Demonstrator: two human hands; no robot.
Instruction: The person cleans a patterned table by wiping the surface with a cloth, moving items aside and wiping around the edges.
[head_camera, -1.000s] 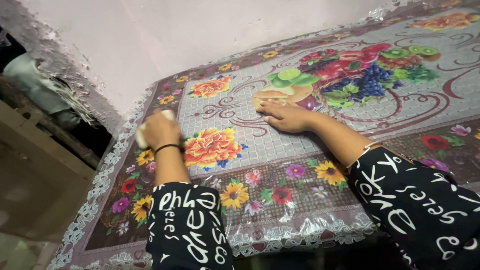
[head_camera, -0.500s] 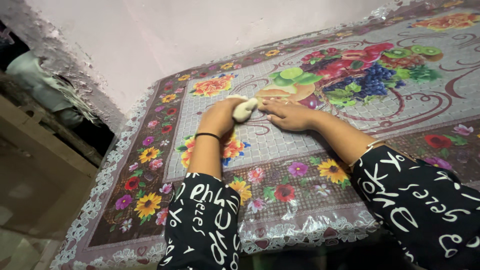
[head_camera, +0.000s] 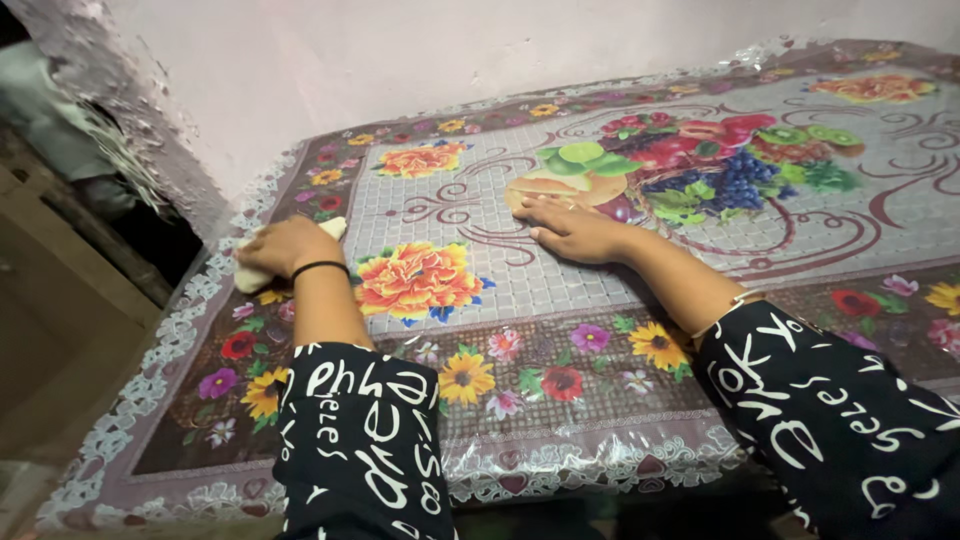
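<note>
Pale plaster wall (head_camera: 420, 70), flaking along its left corner, backs a table spread with a glossy plastic tablecloth (head_camera: 600, 300) printed with a grey grid, orange blooms, sunflowers and a fruit basket. At the cloth's left border, near the lace-patterned edge, the left hand (head_camera: 288, 248) lies curled over a small cream-coloured wiping cloth (head_camera: 250, 277); its fingers are bent around the cloth and press it onto the table, so only a pale lump shows below the knuckles and a corner beyond them. A thin black band (head_camera: 320, 267) circles that wrist. Well apart, toward the middle of the table, the right hand (head_camera: 572, 230) rests palm down with fingers stretched flat and slightly spread, holding nothing, its fingertips touching the printed fruit. A light bangle (head_camera: 735, 298) sits on the right forearm. Both arms wear black sleeves (head_camera: 360, 440) with white lettering. Left of the table lies a dark gap with blurred shapes that cannot be made out.
</note>
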